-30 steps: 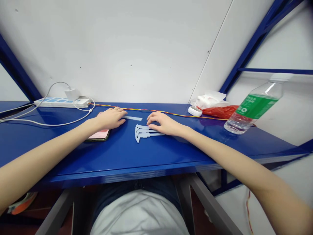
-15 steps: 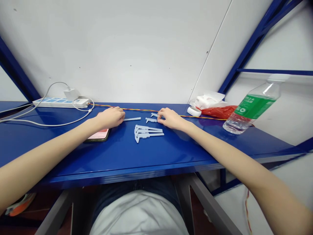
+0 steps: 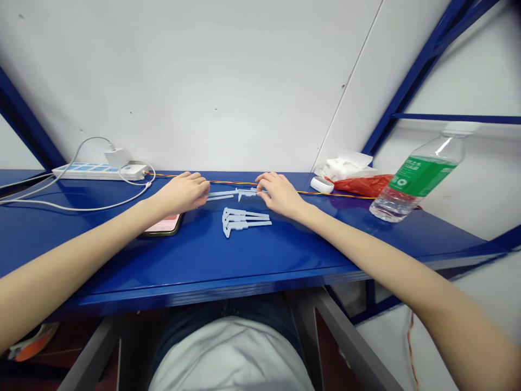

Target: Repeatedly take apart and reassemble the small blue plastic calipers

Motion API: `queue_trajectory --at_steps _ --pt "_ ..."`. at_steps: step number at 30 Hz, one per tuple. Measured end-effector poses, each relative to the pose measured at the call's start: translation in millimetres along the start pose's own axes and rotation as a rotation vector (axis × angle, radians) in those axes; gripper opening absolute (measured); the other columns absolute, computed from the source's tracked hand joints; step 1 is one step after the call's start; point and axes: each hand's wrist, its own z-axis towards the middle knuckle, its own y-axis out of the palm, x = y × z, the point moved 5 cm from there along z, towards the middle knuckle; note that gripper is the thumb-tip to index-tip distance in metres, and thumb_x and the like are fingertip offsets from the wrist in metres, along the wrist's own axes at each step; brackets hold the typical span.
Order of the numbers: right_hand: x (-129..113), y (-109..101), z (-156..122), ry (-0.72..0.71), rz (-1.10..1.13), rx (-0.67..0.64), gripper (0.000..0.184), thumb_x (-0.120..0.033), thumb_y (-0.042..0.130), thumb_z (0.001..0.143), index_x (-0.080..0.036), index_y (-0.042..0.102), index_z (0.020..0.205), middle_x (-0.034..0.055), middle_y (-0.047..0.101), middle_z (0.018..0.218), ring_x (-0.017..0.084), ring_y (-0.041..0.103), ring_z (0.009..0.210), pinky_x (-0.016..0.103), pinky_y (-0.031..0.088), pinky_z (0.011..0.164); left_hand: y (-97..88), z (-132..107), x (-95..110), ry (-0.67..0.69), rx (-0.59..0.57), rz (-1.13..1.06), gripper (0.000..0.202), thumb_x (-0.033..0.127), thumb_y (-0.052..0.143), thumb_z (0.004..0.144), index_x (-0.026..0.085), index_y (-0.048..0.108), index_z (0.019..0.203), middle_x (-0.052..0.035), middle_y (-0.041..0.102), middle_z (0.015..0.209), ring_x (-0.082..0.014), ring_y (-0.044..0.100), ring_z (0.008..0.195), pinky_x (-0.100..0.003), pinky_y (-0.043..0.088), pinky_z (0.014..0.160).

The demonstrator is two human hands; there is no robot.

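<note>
Pale blue plastic caliper parts (image 3: 233, 193) between the left hand (image 3: 181, 193) and right hand (image 3: 280, 194)

The curved fingers (image 3: 202, 184) of both hands sit slightly open at either end of the parts; whether they grip cannot be told. Three flat pale blue caliper shapes (image 3: 245, 220) lie at 6 o'clock on the glossy blue metal worktop (image 3: 285, 255), with open room beside them. A pink-screened phone (image 3: 163, 224) lies at 8 o'clock, and a clear plastic bottle with a green label (image 3: 421, 182), its writing unreadable, stands at 3 o'clock.
</note>
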Motion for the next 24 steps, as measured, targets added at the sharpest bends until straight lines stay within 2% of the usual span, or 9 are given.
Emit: queue_trajectory --at_steps 10,15,18,21,24 --pt "-9.0 -8.2 -1.6 -0.101 -0.005 0.096 0.013 -0.013 0.047 0.086 -0.020 0.057 0.083 0.0096 0.063 0.109 0.023 0.055 0.104 0.038 0.038 0.090 -9.1 -2.7 5.0 0.046 0.047 0.025 0.025 0.027 0.040 0.089 0.016 0.061 0.087 -0.0099 0.066 0.089 -0.0220 0.059 0.084 -0.035 0.044 0.080" --pt "-18.2 -7.7 -1.2 -0.148 0.006 0.074 0.014 -0.016 0.046 0.088 -0.020 0.058 0.085 0.0081 0.063 0.108 0.022 0.054 0.104 0.038 0.038 0.090 -13.9 -0.5 15.9 0.079 0.078 0.034 0.024 0.026 0.039 0.089 0.017 0.062 0.086 -0.0099 0.066 0.087 -0.0221 0.058 0.082 -0.035 0.044 0.079" --pt "-18.7 -6.9 -1.5 -0.143 0.014 0.051 0.010 -0.020 0.051 0.087 -0.020 0.059 0.092 0.0084 0.062 0.110 0.023 0.054 0.104 0.038 0.039 0.089 -13.8 0.2 17.2 0.081 0.087 0.035 0.024 0.026 0.040 0.088 0.017 0.062 0.086 -0.0103 0.066 0.085 -0.0224 0.059 0.082 -0.036 0.044 0.078" --pt "-20.1 -5.0 -2.8 -0.167 0.016 0.029 0.015 -0.027 0.057 0.086 -0.019 0.060 0.098 0.0098 0.060 0.115 0.024 0.053 0.107 0.039 0.039 0.091 -13.6 -0.5 16.8 0.077 0.094 0.016 0.023 0.026 0.041 0.088 0.016 0.062 0.086 -0.0109 0.066 0.085 -0.0231 0.059 0.083 -0.036 0.044 0.078" --pt "-24.9 -4.2 -3.8 -0.199 0.019 0.036 0.013 -0.029 0.057 0.086 -0.020 0.061 0.094 0.0101 0.058 0.120 0.024 0.051 0.110 0.039 0.039 0.092 -15.6 -1.4 19.7 0.075 0.126 -0.030 0.023 0.025 0.041 0.088 0.017 0.062 0.085 -0.0103 0.065 0.085 -0.0229 0.059 0.083 -0.036 0.044 0.079"
